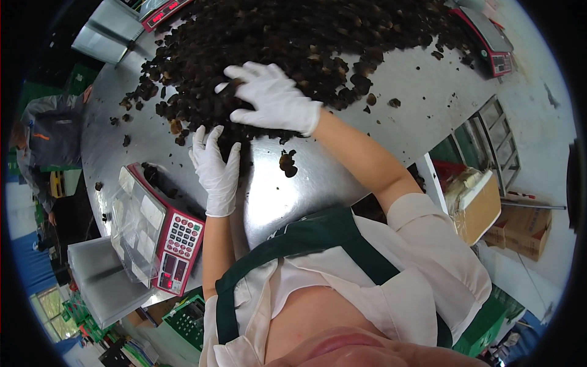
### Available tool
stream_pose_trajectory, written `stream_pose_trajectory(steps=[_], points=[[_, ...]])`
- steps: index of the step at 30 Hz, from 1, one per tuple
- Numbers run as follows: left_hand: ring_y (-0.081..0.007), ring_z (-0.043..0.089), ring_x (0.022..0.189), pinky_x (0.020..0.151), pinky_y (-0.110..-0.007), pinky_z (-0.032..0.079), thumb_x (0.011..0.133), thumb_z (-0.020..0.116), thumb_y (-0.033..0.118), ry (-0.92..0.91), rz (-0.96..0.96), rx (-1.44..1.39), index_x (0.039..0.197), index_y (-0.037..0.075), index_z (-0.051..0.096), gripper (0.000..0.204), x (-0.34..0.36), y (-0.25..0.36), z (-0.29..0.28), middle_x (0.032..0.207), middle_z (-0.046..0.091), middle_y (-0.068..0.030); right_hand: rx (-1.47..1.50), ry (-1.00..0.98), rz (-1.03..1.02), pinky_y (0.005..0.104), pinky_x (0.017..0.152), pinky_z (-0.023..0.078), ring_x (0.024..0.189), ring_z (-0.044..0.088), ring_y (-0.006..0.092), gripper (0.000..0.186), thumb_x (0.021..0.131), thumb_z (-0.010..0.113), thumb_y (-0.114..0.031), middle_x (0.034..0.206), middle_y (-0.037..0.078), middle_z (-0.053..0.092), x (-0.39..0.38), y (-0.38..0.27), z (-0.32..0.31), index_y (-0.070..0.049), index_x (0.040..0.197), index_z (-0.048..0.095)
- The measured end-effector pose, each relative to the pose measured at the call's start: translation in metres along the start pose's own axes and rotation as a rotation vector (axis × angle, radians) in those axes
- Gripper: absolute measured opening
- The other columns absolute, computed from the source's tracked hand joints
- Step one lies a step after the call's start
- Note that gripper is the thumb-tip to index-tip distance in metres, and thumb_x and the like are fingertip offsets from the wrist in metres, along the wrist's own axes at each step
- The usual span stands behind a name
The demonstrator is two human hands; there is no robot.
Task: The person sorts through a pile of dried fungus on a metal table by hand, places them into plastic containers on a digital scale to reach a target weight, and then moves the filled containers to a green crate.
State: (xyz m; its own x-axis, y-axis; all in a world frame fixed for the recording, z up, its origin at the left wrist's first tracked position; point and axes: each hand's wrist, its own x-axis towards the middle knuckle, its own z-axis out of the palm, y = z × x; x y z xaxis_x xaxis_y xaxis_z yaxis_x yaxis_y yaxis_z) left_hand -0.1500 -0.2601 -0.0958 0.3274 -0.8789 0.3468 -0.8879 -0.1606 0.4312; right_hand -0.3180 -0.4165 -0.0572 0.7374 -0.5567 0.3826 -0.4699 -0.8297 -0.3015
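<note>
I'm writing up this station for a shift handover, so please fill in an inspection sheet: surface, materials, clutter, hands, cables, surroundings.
Surface: shiny metal table, dotted with dark bits.
Materials: large heap of dark, curled pieces; a few loose pieces lie nearer the person.
Clutter: red-framed scale at left, display lit; two more scales along the far side.
Hands: left hand, gloved, fingers spread at the heap's near edge; right hand, gloved, fingers spread over the heap.
Cables: nothing seen for certain.
Surroundings: another person at left; cardboard box at right.
</note>
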Motion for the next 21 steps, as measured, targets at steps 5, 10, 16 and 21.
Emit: stream_pose_trajectory(steps=[5,10,16,21], points=[[-0.0409,0.045,0.139,0.117,-0.053,0.035,0.084,0.079,0.014,0.006,0.085,-0.065,0.137,0.014,0.06,0.057,0.012,0.01,-0.008,0.15,0.048,-0.0202,0.077,0.217,0.441,0.0453,0.116,0.039,0.139,0.046,0.0386,0.063,0.089,0.071,-0.048,0.153,0.018,0.05,-0.059,0.098,-0.034,-0.012,0.14,0.062],[-0.0396,0.034,0.148,0.121,-0.059,0.027,0.087,0.076,0.025,-0.086,0.31,0.017,0.149,0.019,0.05,0.067,0.062,0.038,-0.003,0.158,0.041,-0.0153,0.008,0.141,0.515,0.057,0.118,0.033,0.148,0.035,0.0427,0.08,0.088,0.058,-0.073,0.16,0.015,0.042,-0.044,0.095,0.015,-0.023,0.151,0.052],[-0.034,0.035,0.149,0.121,-0.06,0.028,0.082,0.077,0.035,-0.274,0.207,0.213,0.147,0.01,0.048,0.075,0.062,0.008,0.012,0.156,0.044,-0.0112,-0.09,-0.038,0.201,0.0602,0.114,0.035,0.143,0.041,0.0388,0.077,0.088,0.061,-0.065,0.157,0.013,0.044,-0.013,-0.006,0.046,-0.022,0.151,0.049],[-0.0356,0.037,0.148,0.121,-0.056,0.029,0.083,0.078,0.033,-0.219,0.135,0.216,0.143,0.008,0.053,0.069,0.011,-0.003,-0.012,0.156,0.043,-0.0133,-0.017,-0.09,0.102,0.0634,0.116,0.033,0.147,0.039,0.0374,0.071,0.095,0.06,-0.06,0.158,0.016,0.044,-0.049,-0.044,0.041,-0.028,0.156,0.043]])
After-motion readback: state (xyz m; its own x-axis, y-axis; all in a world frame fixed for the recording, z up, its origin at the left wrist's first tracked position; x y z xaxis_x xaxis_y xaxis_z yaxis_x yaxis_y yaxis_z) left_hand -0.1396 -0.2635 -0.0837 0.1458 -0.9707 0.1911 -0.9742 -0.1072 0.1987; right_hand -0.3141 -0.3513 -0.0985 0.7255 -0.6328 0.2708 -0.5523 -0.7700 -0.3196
